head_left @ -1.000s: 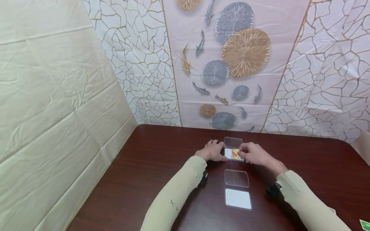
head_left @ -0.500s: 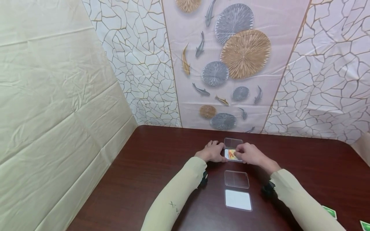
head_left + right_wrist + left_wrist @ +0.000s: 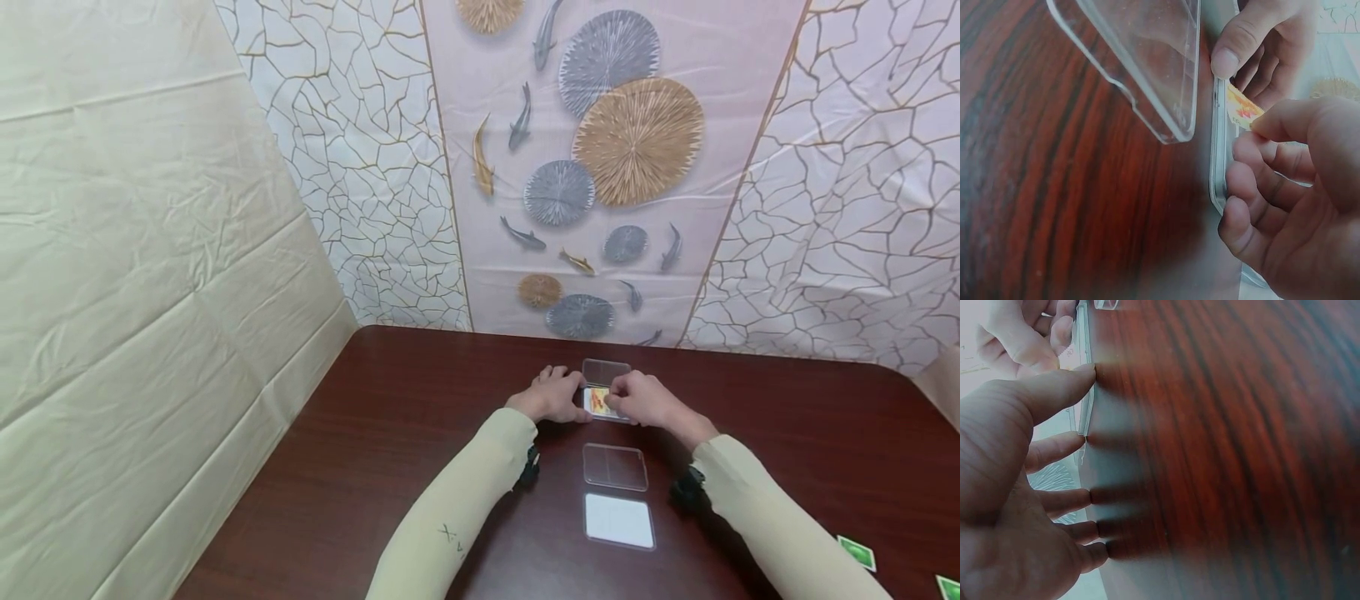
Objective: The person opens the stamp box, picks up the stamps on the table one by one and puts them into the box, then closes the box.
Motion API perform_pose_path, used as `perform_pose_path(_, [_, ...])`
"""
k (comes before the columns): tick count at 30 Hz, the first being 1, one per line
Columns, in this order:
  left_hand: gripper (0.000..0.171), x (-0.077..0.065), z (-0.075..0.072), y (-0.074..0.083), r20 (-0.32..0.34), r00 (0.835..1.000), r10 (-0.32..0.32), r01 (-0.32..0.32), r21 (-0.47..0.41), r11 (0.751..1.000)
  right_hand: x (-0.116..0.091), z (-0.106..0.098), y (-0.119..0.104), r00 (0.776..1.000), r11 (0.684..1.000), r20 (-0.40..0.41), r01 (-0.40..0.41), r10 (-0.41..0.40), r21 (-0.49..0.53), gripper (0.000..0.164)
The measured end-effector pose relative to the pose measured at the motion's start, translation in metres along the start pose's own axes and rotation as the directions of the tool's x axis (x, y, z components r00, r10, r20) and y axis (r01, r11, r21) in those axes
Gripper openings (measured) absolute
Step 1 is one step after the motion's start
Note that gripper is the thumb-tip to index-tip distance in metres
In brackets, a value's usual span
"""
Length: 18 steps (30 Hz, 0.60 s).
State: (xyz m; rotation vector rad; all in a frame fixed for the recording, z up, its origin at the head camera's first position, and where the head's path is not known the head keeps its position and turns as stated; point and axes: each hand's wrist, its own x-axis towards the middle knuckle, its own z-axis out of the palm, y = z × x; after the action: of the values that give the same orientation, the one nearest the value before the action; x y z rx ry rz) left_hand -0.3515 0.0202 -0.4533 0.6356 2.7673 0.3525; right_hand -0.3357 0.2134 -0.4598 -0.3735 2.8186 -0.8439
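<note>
My right hand [image 3: 648, 400] pinches a small orange-and-yellow stamp [image 3: 1242, 109] between thumb and fingertips; its edge looks toothed. The stamp lies over the white inside of a shallow clear plastic case [image 3: 1216, 150] at the back of the table. Beside this case, the left hand [image 3: 555, 396] spreads its fingers. Its thumb touches the front rim and its index finger the far edge, while the other fingertips rest on the table in the left wrist view. The case's clear lid [image 3: 606, 371] lies flipped open behind it. My fingers hide the case's right end.
Closer to me lies a second clear case, its lid [image 3: 615, 467] folded back and its white base [image 3: 618, 521] in front. Two green stamps, one whole [image 3: 857, 553] and one cut off by the frame [image 3: 952, 587], lie at front right on the dark wooden table [image 3: 360, 467].
My right hand has slid the stamp leftward across the white inside of the far case. The left hand has stayed in place. Moving the right sleeve has uncovered a green stamp.
</note>
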Motion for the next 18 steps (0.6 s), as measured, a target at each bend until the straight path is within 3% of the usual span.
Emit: perform_pose_path(18, [0.058,0.0009,0.0022,-0.0008,-0.002,1.000,-0.004,0.004,0.013,1.000,0.0071,0.0044,-0.0088,0.997,0.995,0.001,-0.080,0.080,-0.058,0.016])
